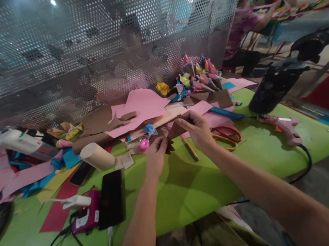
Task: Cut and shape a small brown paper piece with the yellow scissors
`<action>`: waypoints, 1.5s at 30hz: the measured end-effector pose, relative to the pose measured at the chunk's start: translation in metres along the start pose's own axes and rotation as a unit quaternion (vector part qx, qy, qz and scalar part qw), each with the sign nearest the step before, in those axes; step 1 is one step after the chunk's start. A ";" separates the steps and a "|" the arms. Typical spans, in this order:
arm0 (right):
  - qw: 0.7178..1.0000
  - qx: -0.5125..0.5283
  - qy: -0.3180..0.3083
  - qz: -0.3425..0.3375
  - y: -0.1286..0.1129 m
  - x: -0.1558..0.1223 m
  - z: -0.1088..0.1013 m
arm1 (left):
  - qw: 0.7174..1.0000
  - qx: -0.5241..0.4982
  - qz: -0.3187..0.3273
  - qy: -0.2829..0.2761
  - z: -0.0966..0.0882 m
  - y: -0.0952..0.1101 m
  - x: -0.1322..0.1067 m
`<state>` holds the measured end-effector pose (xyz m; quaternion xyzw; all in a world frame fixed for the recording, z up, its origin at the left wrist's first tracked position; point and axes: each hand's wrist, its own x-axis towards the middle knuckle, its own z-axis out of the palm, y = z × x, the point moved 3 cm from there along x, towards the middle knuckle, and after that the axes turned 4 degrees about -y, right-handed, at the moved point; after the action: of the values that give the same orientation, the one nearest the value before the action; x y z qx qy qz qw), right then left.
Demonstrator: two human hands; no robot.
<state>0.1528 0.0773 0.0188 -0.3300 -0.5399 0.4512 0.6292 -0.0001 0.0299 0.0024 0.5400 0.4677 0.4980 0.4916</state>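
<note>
Over the green table, my left hand (158, 153) and my right hand (196, 129) hold a small piece of brown paper (175, 130) between them. The fingers of both hands are pinched on its edges. Below my right hand lies a pencil (190, 149). Scissors (230, 137) with red and yellow handles rest to its right, partly hidden by the hand. Close to my left hand are a shiny pink ball (144, 144) and a blue wrapped piece (150, 129). Pink paper sheets (143, 103) and brown paper (95, 120) lie behind the hands.
A glue gun (286, 127) and a black bottle (274, 86) stand at the right. Small paper cones (204, 78) are heaped at the back. A cardboard tube (96, 157), phone (111, 199) and magenta power adapter (86, 213) sit left. Another person (239, 31) works beyond the perforated metal panel (83, 44).
</note>
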 end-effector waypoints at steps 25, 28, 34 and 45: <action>0.999 -0.024 0.018 -0.016 0.001 -0.001 0.001 | 0.998 0.036 0.028 0.039 0.003 0.003 -0.003; 0.999 -0.026 0.024 -0.016 0.001 -0.001 0.000 | 0.988 0.114 0.063 0.079 0.001 0.007 -0.006; 0.999 -0.039 0.030 -0.024 0.002 0.002 -0.004 | 0.944 0.275 0.154 0.095 0.001 0.012 -0.012; 0.999 -0.025 0.036 -0.027 0.003 0.004 -0.006 | 0.952 0.241 0.177 0.061 0.002 0.009 -0.011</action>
<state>0.1579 0.0823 0.0167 -0.3472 -0.5369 0.4081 0.6516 0.0009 0.0184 0.0107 0.6852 0.5001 0.4810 0.2215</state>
